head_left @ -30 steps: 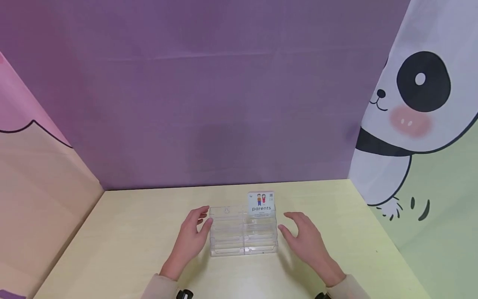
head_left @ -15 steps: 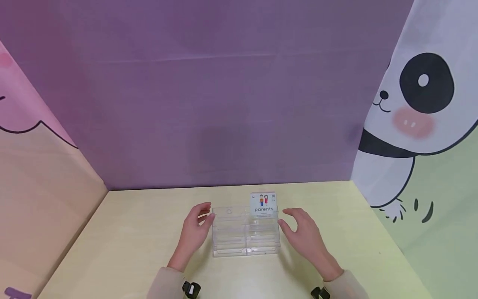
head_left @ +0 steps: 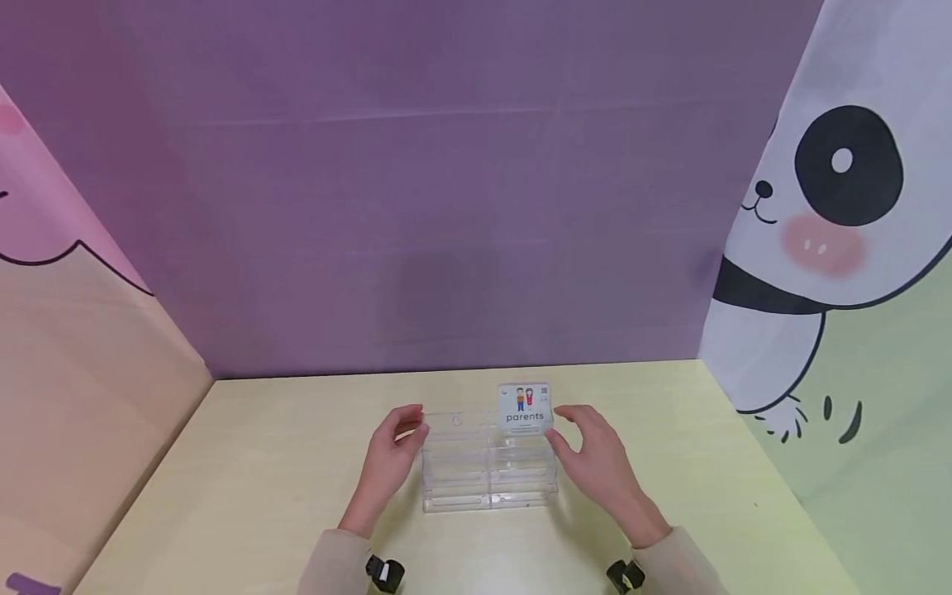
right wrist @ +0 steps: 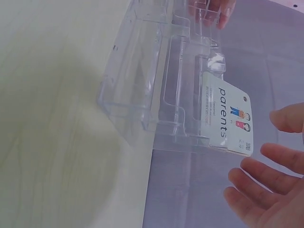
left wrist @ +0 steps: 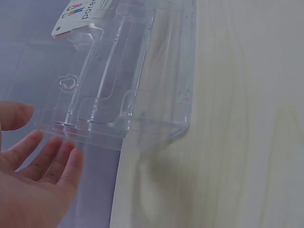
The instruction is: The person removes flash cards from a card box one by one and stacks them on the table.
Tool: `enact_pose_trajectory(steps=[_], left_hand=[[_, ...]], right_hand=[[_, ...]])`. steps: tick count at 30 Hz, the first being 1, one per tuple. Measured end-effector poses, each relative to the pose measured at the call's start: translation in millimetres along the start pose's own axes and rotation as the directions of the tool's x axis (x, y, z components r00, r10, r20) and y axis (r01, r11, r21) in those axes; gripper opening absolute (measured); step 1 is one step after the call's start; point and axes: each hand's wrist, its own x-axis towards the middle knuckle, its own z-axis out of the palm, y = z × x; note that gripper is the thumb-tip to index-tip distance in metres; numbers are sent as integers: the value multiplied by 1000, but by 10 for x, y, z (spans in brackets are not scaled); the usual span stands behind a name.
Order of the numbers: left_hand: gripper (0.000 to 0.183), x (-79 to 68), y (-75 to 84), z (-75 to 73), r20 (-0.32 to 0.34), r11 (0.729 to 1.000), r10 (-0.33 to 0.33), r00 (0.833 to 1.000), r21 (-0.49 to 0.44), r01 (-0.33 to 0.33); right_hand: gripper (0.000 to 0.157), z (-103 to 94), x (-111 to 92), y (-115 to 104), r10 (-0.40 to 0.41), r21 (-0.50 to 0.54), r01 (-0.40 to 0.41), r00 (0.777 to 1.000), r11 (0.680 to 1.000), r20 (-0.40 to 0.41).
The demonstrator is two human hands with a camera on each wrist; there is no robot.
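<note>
A clear plastic tiered card holder point(head_left: 455, 463) stands on the table, with two columns of pockets. In its top right pocket sits a white stack of cards point(right wrist: 227, 114) printed "parents" with two cartoon figures. My left hand point(head_left: 388, 459) is at the holder's upper left corner. Its loosely bent fingers point(left wrist: 71, 166) come right up to the side wall in the left wrist view, thumb apart from them. My right hand point(head_left: 597, 463) is beside the cards, thumb tip overlapping their lower right corner in the head view. In the right wrist view its fingers point(right wrist: 254, 190) are spread and hold nothing.
The pale wooden table point(head_left: 283, 463) reaches back to a purple cloth wall point(head_left: 446, 207). A panda-print panel point(head_left: 840, 330) rises on the right, a beige and pink one point(head_left: 89, 347) on the left. Each wrist carries a small black camera point(head_left: 385, 573).
My right hand has moved left and slightly away from me, closer to the cards. The left hand has shifted slightly toward the holder's back corner. The holder and cards stay in place.
</note>
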Motion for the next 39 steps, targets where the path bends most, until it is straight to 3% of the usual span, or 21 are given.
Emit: enact_pose_trajectory(steps=[5, 11, 25, 39], left_hand=[[34, 57, -133, 30, 5, 999, -4, 1000, -40, 4], [34, 68, -123, 36, 26, 995, -51, 998, -87, 53], [34, 75, -163, 15, 60, 987, -63, 996, -141, 71], [32, 96, -234, 15, 75, 985, -23, 997, -172, 35]], right_hand=[[32, 2, 31, 17, -12, 10, 12, 1000, 1000, -28], [31, 0, 58, 38, -12, 28, 13, 998, 1000, -57], [30, 29, 154, 25, -17, 70, 21, 998, 997, -54], [29, 2, 281, -12, -55, 52, 57, 997, 997, -55]])
